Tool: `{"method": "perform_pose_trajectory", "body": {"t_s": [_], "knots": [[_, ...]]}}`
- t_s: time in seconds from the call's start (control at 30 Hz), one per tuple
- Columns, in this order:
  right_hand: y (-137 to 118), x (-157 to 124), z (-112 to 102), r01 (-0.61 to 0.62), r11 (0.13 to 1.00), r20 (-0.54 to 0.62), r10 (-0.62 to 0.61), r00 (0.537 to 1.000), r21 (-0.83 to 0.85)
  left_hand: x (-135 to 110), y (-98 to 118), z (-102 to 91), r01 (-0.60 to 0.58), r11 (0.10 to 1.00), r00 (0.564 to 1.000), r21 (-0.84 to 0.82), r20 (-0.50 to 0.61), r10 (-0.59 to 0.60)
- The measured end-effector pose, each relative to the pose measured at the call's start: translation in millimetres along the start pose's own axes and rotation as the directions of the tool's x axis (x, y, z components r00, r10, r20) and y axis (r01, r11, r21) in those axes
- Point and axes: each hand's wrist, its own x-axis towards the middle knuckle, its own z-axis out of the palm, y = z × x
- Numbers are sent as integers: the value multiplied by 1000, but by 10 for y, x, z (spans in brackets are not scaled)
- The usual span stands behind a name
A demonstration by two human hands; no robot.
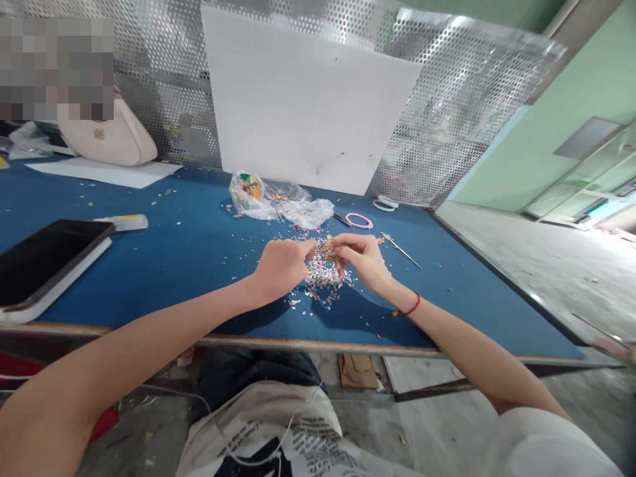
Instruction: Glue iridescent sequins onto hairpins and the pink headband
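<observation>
My left hand [284,266] is closed, thumb and forefinger pinched together at the gold piece; what they hold, if anything, is too small to make out. My right hand [366,264] grips a small gold openwork ornament [326,249] between thumb and fingers. Directly below both hands lies a heap of tiny shiny sequin-like bits [324,277], scattered over the blue tabletop [199,245]. Right of my right hand rests a thin metal stick [405,254] with a gold decorated end.
Behind the hands lies a clear plastic bag [305,211]. Near it are a pink oval ring [358,220] and a white ring [385,204]. A phone [54,258] sits at left, a pale bag [112,136] behind. A white board [313,99] leans against perforated metal.
</observation>
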Motion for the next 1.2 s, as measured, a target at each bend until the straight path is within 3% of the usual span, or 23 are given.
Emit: {"method": "perform_pose_trajectory", "body": {"t_s": [0.33, 0.6, 0.87, 1.2], "knots": [[-73, -28, 30, 17, 990, 15, -15, 1000, -143, -19, 20, 11, -16, 999, 999, -30, 28, 17], [-59, -23, 3, 24, 993, 17, -23, 1000, -118, -12, 15, -5, -7, 1000, 999, -18, 54, 8], [-51, -25, 17, 46, 977, 39, -39, 998, -207, -22, 4, 26, -25, 999, 999, -23, 47, 26], [12, 17, -43, 79, 985, 59, -70, 996, -153, 13, -5, 2, 29, 999, 997, -13, 78, -28]]}}
